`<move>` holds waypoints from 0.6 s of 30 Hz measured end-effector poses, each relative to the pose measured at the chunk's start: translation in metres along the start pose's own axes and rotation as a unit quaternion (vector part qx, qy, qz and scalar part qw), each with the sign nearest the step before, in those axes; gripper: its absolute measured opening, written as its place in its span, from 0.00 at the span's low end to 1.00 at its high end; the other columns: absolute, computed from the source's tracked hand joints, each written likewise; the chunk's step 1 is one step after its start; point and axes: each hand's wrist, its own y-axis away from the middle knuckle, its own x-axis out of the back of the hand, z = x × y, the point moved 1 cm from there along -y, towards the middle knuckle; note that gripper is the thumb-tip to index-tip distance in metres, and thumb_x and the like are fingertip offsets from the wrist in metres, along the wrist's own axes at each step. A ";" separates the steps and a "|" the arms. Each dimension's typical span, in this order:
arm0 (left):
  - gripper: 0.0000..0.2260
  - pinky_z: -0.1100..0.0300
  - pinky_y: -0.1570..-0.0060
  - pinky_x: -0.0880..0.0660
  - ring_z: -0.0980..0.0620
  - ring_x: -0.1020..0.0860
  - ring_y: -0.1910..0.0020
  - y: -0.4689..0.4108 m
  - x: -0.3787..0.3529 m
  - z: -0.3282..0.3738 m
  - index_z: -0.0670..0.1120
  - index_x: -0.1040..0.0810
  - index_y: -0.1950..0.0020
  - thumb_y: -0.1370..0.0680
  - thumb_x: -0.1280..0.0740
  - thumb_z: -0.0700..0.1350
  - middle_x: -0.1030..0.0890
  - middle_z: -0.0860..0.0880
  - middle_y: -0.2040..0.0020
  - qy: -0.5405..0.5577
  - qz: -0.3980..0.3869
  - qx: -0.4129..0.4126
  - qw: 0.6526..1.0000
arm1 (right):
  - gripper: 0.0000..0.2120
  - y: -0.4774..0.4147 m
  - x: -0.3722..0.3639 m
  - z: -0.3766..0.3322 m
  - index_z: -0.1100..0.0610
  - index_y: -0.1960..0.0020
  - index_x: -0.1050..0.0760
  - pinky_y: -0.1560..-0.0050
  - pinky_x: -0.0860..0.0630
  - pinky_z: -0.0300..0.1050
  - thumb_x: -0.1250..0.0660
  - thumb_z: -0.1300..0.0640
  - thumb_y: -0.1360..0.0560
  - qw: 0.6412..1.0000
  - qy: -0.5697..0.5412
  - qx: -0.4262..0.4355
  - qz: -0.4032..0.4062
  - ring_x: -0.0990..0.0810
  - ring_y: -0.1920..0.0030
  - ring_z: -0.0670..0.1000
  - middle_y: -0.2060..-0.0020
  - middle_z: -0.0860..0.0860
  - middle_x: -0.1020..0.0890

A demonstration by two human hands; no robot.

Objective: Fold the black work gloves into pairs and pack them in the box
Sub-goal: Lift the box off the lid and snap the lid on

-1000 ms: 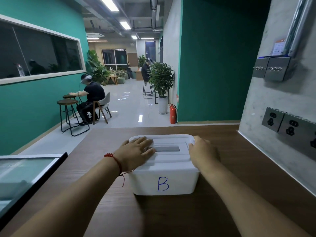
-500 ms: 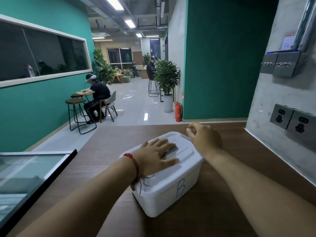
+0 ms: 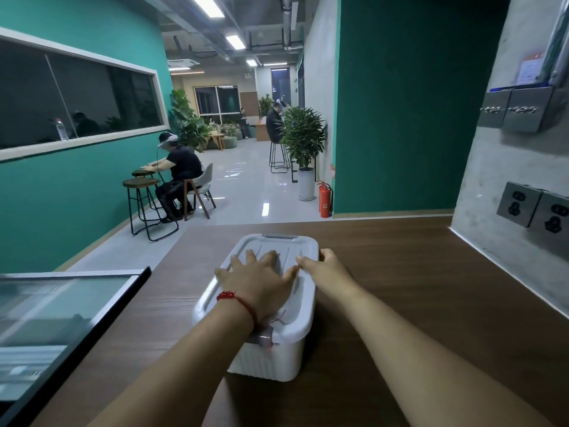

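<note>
Wide tabletop [image 3: 400,288] runs between the box [image 3: 271,362] and the concrete wall [image 3: 498,186] on the right; a glass panel [image 3: 61,303] hems the left.

The box [image 3: 268,362] is white plastic, its wall finely ribbed and matt, while its lid [image 3: 303,294] is smooth moulded plastic with a soft sheen. It sits on a tabletop [image 3: 385,263] of dark brown wood, matt, with a fine straight grain. The wall [image 3: 498,186] on the right is bare grey concrete, rough and mottled; its socket plates [image 3: 520,203] and switch plates [image 3: 523,109] are brushed grey metal with a dull shine. A bracelet [image 3: 237,300] of red woven cord circles one wrist. The glass panel [image 3: 46,303] on the left is glossy in a black matt frame. The corridor floor [image 3: 246,186] is polished and mirrors the ceiling lights. The stool [image 3: 140,182] has a wooden seat on thin black metal legs.
</note>
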 end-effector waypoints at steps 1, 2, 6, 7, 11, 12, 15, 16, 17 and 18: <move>0.38 0.27 0.26 0.46 0.37 0.43 0.17 0.000 0.002 -0.013 0.64 0.42 0.18 0.25 0.57 0.78 0.41 0.47 0.15 0.000 0.003 0.008 1.000 | 0.27 -0.004 -0.013 0.000 0.44 0.41 0.23 0.42 0.16 0.59 0.25 0.32 0.34 1.000 -0.015 -0.002 -0.008 0.13 0.47 0.53 0.47 0.46 0.13; 0.38 0.27 0.26 0.46 0.38 0.44 0.17 0.000 0.004 -0.024 0.64 0.41 0.18 0.25 0.56 0.78 0.41 0.48 0.15 0.001 0.003 0.015 1.000 | 0.29 -0.011 -0.025 0.001 0.44 0.42 0.23 0.42 0.16 0.60 0.25 0.31 0.36 1.000 -0.015 -0.002 -0.015 0.13 0.48 0.53 0.48 0.46 0.13; 0.39 0.28 0.25 0.46 0.39 0.44 0.17 0.001 0.011 -0.075 0.63 0.42 0.17 0.25 0.55 0.78 0.41 0.48 0.15 -0.004 0.008 0.049 0.999 | 0.32 -0.018 -0.082 -0.010 0.45 0.41 0.23 0.42 0.16 0.59 0.26 0.29 0.40 0.998 -0.042 0.024 -0.044 0.13 0.48 0.53 0.48 0.46 0.13; 0.39 0.29 0.25 0.45 0.39 0.43 0.17 0.001 0.013 -0.088 0.63 0.42 0.17 0.25 0.55 0.78 0.40 0.49 0.15 -0.005 0.011 0.056 0.998 | 0.33 -0.015 -0.095 -0.016 0.45 0.40 0.23 0.42 0.16 0.58 0.27 0.29 0.40 0.998 -0.035 0.031 -0.051 0.13 0.47 0.53 0.48 0.45 0.13; 0.41 0.29 0.25 0.45 0.38 0.43 0.17 0.003 0.017 -0.132 0.64 0.42 0.17 0.27 0.57 0.81 0.39 0.50 0.16 0.001 0.017 0.086 0.996 | 0.36 -0.005 -0.139 -0.034 0.46 0.37 0.24 0.40 0.17 0.57 0.29 0.29 0.40 0.995 -0.029 0.048 -0.077 0.14 0.45 0.53 0.45 0.46 0.14; 0.41 0.29 0.25 0.44 0.38 0.42 0.17 0.004 0.017 -0.139 0.64 0.42 0.18 0.27 0.57 0.80 0.38 0.50 0.16 0.001 0.020 0.090 0.996 | 0.35 -0.004 -0.145 -0.036 0.47 0.37 0.24 0.39 0.17 0.57 0.29 0.30 0.39 0.995 -0.021 0.052 -0.080 0.15 0.45 0.53 0.45 0.46 0.15; 0.40 0.28 0.27 0.42 0.37 0.41 0.19 0.005 0.019 -0.155 0.64 0.41 0.18 0.26 0.56 0.80 0.36 0.50 0.17 0.002 0.029 0.090 0.996 | 0.34 0.001 -0.161 -0.046 0.48 0.34 0.25 0.37 0.19 0.56 0.29 0.31 0.34 0.994 -0.001 0.062 -0.092 0.16 0.43 0.53 0.43 0.47 0.15; 0.39 0.29 0.27 0.41 0.38 0.40 0.19 0.005 0.020 -0.157 0.64 0.41 0.18 0.26 0.56 0.79 0.36 0.50 0.18 -0.003 0.027 0.090 0.996 | 0.34 0.002 -0.162 -0.048 0.48 0.33 0.25 0.37 0.19 0.57 0.30 0.32 0.34 0.994 0.005 0.061 -0.092 0.16 0.43 0.53 0.42 0.47 0.16; 0.39 0.29 0.28 0.41 0.38 0.40 0.19 0.004 0.022 -0.157 0.64 0.40 0.18 0.26 0.56 0.79 0.36 0.49 0.18 -0.001 0.025 0.091 0.996 | 0.34 -0.001 -0.164 -0.046 0.48 0.33 0.25 0.37 0.19 0.57 0.30 0.32 0.33 0.994 -0.001 0.062 -0.095 0.16 0.43 0.53 0.42 0.47 0.16; 0.39 0.29 0.28 0.41 0.38 0.40 0.19 0.005 0.022 -0.157 0.64 0.40 0.19 0.26 0.56 0.79 0.35 0.49 0.18 -0.004 0.022 0.095 0.995 | 0.33 0.001 -0.164 -0.048 0.48 0.32 0.26 0.36 0.19 0.56 0.30 0.32 0.32 0.994 0.019 0.060 -0.095 0.16 0.43 0.53 0.42 0.47 0.16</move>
